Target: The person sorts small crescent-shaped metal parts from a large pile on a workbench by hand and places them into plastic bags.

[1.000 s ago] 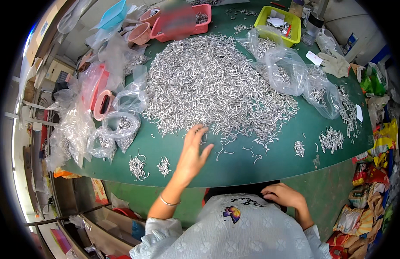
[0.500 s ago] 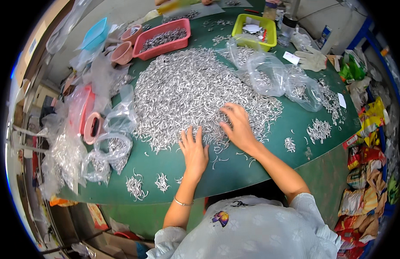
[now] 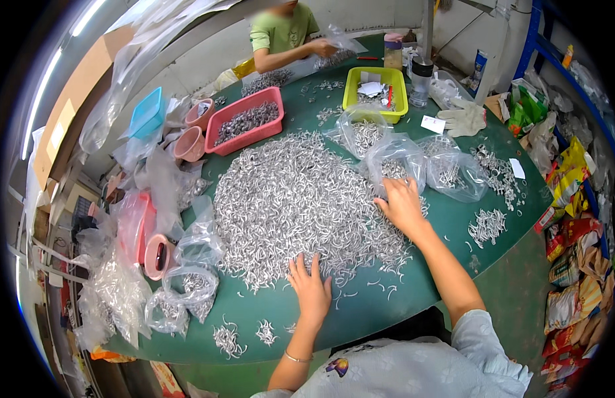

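Note:
A broad pile of small curved silvery metal pieces (image 3: 294,205) covers the middle of the green table. My left hand (image 3: 312,290) is at the near edge of this pile, open, fingers spread and their tips touching the pieces. Farther right, my right hand (image 3: 403,207) is over the pile's right side, fingers apart and slightly bent, beside a clear plastic bag (image 3: 397,154) of such pieces. Whether its fingertips touch the bag or only the pieces I cannot tell. Small separate heaps (image 3: 228,339) lie near the front edge, and another heap (image 3: 486,227) lies at the right.
A pink tray (image 3: 246,121) and a yellow-green basket (image 3: 375,93) stand behind the pile. Clear bags (image 3: 181,292) and a pink cup (image 3: 159,255) line the left. A glove (image 3: 463,118) and a jar (image 3: 421,83) sit far right. A person in green (image 3: 281,33) works across the table.
The view has tilted up, bringing the person opposite into sight. My right hand has moved right over the pile, toward the clear bags. My left hand stays at the pile's near edge.

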Motion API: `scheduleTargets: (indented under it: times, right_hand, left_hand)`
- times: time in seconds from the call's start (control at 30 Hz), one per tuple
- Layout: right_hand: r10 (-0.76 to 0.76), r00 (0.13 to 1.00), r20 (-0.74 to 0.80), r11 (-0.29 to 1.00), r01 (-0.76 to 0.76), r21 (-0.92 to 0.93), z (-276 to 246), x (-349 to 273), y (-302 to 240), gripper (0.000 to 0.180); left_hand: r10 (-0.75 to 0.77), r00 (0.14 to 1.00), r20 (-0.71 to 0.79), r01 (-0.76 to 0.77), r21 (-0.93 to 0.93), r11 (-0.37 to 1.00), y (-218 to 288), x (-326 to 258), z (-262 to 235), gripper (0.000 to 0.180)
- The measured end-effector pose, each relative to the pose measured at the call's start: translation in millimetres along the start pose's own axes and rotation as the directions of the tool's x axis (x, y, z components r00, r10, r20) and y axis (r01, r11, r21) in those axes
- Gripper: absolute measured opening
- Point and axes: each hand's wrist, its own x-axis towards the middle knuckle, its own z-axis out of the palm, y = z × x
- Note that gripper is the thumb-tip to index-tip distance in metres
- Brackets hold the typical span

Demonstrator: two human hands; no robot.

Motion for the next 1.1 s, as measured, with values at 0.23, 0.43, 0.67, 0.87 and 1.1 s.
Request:
scheduleTargets:
  times: [0.23,0.43,0.67,0.87,1.1]
  right_hand:
    - [-0.129,0.97,-0.207,0.935,0.188,0.302,-9.0,-29.5,-29.6,0.048]
    - [-0.249,0.966,-0.073,0.891,0.257,0.375,1.6,-49.3,-41.9,0.045]
    - [-0.302,0.952,0.052,0.895,0.265,0.359,20.5,-60.9,-46.5,0.056]
    - [-0.328,0.934,0.143,0.92,0.282,0.273,28.1,-67.3,-44.9,0.06]
    - [-0.337,0.93,0.147,0.92,0.292,0.261,32.1,-69.3,-44.2,0.059]
  left_hand:
    - [-0.09,0.995,-0.053,0.091,0.015,0.996,11.6,-0.8,4.3,0.065]
    - [-0.105,0.992,-0.063,0.108,0.041,0.993,12.3,-1.6,3.5,0.064]
    - [-0.083,0.992,-0.091,0.09,0.075,0.993,12.3,-0.2,7.7,0.06]
    - [-0.074,0.991,-0.112,0.082,0.07,0.994,11.8,0.5,9.7,0.058]
    - [-0.075,0.988,-0.133,0.078,0.019,0.997,19.6,5.3,-8.1,0.047]
